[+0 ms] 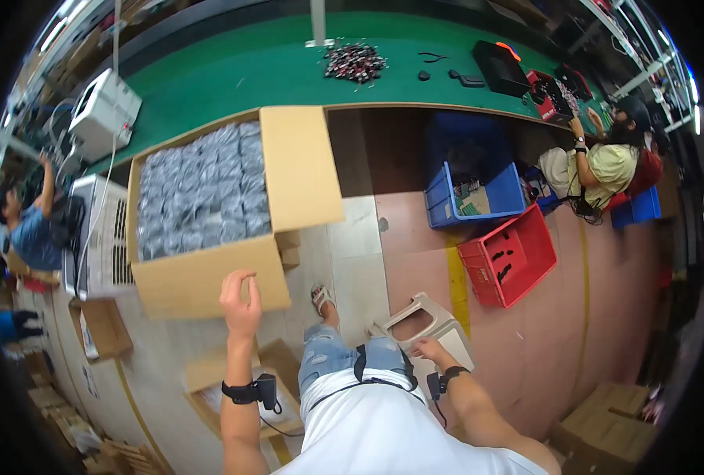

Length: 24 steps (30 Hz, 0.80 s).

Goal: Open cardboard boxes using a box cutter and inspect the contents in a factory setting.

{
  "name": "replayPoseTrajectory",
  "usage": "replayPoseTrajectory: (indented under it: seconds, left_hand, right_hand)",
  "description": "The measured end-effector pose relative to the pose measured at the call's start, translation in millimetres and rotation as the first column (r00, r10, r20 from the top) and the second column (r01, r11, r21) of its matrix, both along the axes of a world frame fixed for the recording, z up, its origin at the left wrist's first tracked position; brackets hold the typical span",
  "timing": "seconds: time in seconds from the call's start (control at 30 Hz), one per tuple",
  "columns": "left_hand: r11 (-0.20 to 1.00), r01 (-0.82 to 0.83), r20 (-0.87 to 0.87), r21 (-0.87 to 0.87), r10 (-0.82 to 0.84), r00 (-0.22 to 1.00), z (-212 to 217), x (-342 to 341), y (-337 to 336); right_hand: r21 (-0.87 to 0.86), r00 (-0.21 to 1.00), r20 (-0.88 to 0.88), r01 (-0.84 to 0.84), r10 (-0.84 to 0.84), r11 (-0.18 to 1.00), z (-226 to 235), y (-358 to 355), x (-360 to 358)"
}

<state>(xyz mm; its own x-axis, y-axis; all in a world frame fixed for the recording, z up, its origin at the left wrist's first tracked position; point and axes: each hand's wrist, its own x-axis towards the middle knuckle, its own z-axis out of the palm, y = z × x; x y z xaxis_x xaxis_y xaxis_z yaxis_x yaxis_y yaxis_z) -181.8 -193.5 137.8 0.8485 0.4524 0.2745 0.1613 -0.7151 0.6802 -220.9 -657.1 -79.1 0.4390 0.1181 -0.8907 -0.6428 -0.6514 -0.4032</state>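
Observation:
My left hand (241, 305) is raised in front of a large open carton (201, 277), its fingers bent and thumb apart, with nothing in it. Behind it, the carton is packed with rows of grey plastic-wrapped items (201, 190); two of its flaps are folded outward, toward me and to the right. My right hand (433, 350) hangs low by my hip, over a beige plastic stool (452, 342). Its fingers look loosely spread, and I cannot tell whether they touch the stool.
A green workbench (233, 71) carries a pile of small parts (355, 62) and pliers (432, 57). Blue (479, 207) and red (518, 257) crates stand on the floor at right. Two seated people work at left (35, 229) and right (609, 162). Another carton (209, 376) lies beside my legs.

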Motion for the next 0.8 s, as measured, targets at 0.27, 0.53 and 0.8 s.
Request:
replayPoseTrajectory:
  seconds: [0.27, 0.53, 0.8]
  left_hand:
    - [0.963, -0.154, -0.462, 0.221, 0.242, 0.853, -42, 176, 7]
    - [0.879, -0.466, -0.463, 0.104, 0.457, 0.759, -86, 148, 50]
    - [0.903, -0.338, -0.558, 0.265, 0.43, 0.71, -71, 182, 16]
  right_hand:
    - [-0.138, 0.99, -0.135, 0.03, -0.049, 0.99, -68, -18, 19]
    - [-0.154, 0.906, -0.267, -0.376, 0.328, 0.914, -169, -19, 18]
    - [-0.078, 0.826, -0.289, -0.524, 0.484, 0.848, -241, -49, 7]
